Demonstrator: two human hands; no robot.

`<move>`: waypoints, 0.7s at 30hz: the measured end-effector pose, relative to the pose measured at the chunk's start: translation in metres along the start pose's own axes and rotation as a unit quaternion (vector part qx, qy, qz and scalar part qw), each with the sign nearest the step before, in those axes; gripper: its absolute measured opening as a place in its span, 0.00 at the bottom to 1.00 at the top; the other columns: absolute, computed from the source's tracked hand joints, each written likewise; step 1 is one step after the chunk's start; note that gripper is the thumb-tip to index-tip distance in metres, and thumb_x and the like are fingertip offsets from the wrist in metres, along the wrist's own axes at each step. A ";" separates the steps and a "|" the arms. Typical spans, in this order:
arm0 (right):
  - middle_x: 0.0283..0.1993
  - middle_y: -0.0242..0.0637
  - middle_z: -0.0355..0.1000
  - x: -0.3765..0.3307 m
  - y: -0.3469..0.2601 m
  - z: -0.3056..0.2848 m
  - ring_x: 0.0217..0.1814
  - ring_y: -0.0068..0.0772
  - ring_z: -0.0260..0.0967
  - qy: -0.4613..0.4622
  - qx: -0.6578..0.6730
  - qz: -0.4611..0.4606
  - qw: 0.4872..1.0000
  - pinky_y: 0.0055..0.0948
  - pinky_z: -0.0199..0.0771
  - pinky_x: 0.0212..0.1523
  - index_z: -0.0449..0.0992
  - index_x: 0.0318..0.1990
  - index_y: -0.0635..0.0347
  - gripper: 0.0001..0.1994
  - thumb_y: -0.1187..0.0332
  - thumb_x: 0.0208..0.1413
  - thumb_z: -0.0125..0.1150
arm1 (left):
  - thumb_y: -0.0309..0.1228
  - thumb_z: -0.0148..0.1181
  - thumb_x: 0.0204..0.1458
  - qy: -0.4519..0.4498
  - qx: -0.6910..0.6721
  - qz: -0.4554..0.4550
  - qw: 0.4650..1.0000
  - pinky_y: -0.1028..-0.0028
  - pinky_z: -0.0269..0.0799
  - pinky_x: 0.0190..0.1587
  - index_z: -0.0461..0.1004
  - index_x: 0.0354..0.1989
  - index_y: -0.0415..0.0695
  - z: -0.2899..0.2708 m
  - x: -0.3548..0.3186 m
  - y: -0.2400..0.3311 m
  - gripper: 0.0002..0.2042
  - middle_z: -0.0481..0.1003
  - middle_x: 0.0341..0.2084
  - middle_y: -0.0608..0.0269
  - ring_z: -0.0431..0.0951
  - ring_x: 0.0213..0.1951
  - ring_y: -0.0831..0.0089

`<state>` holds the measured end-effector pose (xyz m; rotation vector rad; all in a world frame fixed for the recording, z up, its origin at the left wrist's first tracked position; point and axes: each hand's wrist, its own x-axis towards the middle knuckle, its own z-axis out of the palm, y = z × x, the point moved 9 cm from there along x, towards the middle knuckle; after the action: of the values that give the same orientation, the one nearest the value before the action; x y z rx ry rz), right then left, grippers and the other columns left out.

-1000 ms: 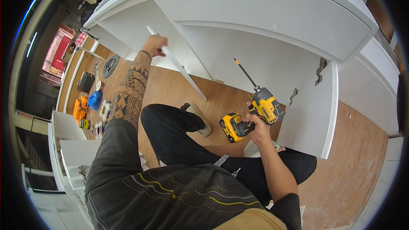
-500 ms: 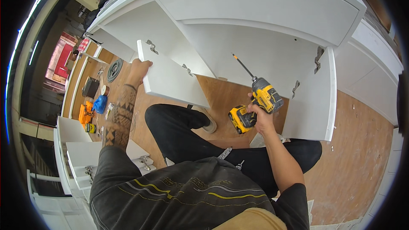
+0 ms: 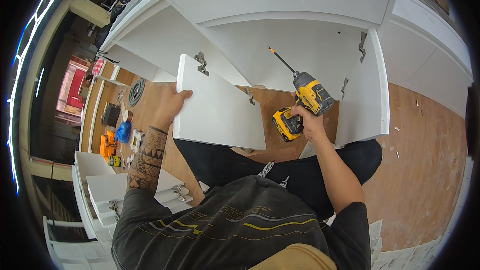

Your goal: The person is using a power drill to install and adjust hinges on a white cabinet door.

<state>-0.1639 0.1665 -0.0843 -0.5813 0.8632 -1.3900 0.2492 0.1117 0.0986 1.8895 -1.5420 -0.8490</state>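
Hinges (image 3: 201, 63) show at the top edge of the white cabinet door (image 3: 218, 106) you are holding up in front of the open cabinet (image 3: 280, 55). Your left hand (image 3: 172, 104) grips that door by its left edge, fingers wrapped around the panel, thumb on the near face. Right of the door, your right hand (image 3: 309, 121) is clenched around the handle of a yellow and black cordless drill (image 3: 302, 104), whose long bit (image 3: 281, 61) points up and away into the cabinet opening. Beyond the drill, a second white door (image 3: 367, 95) stands swung open on the cabinet's right side, its hinges fixed to the frame. Left of the held door, well apart on the wooden floor (image 3: 425, 170), lie a coiled hose (image 3: 136, 91), an orange tool case (image 3: 106, 145) and a blue bag (image 3: 123, 132). More white door panels (image 3: 107, 190) are stacked below your left elbow.
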 end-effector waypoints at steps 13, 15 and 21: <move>0.47 0.35 0.78 -0.006 -0.014 0.011 0.34 0.23 0.73 0.021 0.016 -0.029 0.999 0.27 0.75 0.41 0.77 0.52 0.63 0.23 0.85 0.45 0.62 | 0.26 0.63 0.57 -0.027 0.049 0.035 0.998 0.66 0.81 0.46 0.73 0.56 0.30 0.013 0.018 0.029 0.20 0.82 0.44 0.47 0.84 0.42 0.64; 0.47 0.36 0.78 -0.005 -0.013 0.009 0.33 0.23 0.72 0.026 0.020 -0.030 0.999 0.27 0.75 0.40 0.76 0.52 0.62 0.23 0.86 0.45 0.62 | 0.27 0.63 0.57 -0.049 0.092 0.060 0.993 0.67 0.80 0.47 0.73 0.56 0.32 0.019 0.014 0.038 0.20 0.82 0.44 0.49 0.84 0.42 0.65; 0.48 0.34 0.79 -0.002 -0.003 0.005 0.33 0.22 0.71 0.024 0.028 -0.012 0.999 0.27 0.75 0.37 0.77 0.53 0.62 0.23 0.85 0.47 0.63 | 0.28 0.63 0.57 -0.055 0.070 0.057 0.994 0.68 0.79 0.48 0.73 0.58 0.33 0.023 0.030 0.025 0.21 0.82 0.43 0.50 0.84 0.42 0.66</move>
<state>-0.1614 0.1679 -0.0787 -0.5192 0.8546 -1.4512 0.2201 0.0771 0.0983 1.8573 -1.7993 -0.8258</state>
